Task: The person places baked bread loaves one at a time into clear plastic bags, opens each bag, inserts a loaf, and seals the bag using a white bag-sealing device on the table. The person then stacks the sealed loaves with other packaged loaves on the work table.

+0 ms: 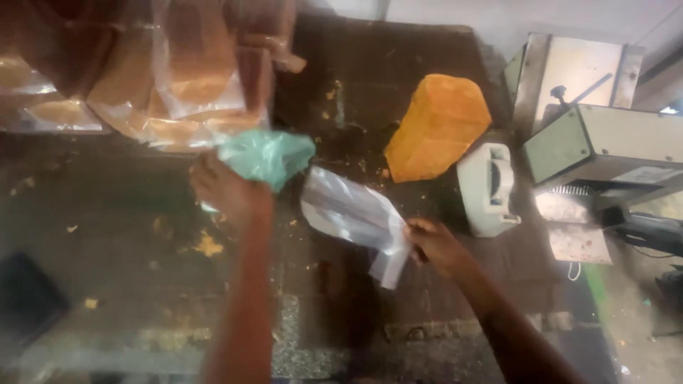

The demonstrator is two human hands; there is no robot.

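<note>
My left hand (229,192) grips a crumpled green plastic bag (267,156) above the dark worktable (128,213). My right hand (434,245) holds a clear plastic bag (352,213) by its lower corner; the bag stretches up and left toward the green one. An unwrapped orange-brown loaf of bread (437,126) lies on the table beyond the clear bag, apart from both hands.
Several bagged loaves (163,78) are piled at the back left. A white tape dispenser (489,188) stands right of the loaf, with a grey-green metal machine (597,135) beyond it. Crumbs (208,245) dot the table. A dark object (25,299) sits at the lower left.
</note>
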